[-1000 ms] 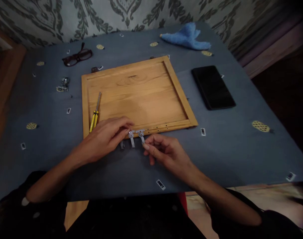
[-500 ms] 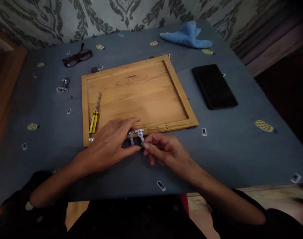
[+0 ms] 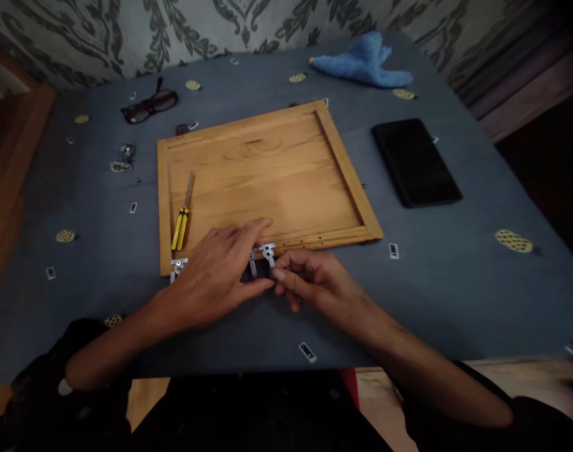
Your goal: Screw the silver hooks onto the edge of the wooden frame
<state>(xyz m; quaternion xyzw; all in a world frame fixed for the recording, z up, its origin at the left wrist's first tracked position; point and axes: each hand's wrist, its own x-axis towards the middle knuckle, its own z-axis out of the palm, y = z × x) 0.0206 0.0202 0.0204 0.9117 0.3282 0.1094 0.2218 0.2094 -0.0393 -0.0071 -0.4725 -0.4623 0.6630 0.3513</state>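
Note:
A wooden framed panel [image 3: 267,163] lies flat on the table. At its near edge my right hand [image 3: 319,282] pinches the lower end of a small silver hinge [image 3: 268,253] between thumb and fingers. Just left of that one, a second hinge [image 3: 253,263] is partly covered by my left hand [image 3: 211,273]. My left hand spans the panel's near edge, thumb and forefinger stretched apart around the hinges. Another silver hinge [image 3: 177,267] sits at the near left corner. On the panel's left side rests a yellow-handled screwdriver [image 3: 181,220].
Loose metal parts [image 3: 125,157] lie left of the panel, with eyeglasses [image 3: 149,107] behind them. A blue cloth [image 3: 366,63] lies at the back right, and a black tablet-like device [image 3: 415,162] is on the right. The patterned tablecloth [image 3: 361,320] covers the table.
The view has shifted slightly. My left hand has moved a little right over the second hinge, leaving more of the corner hinge showing. My right hand keeps its pinch.

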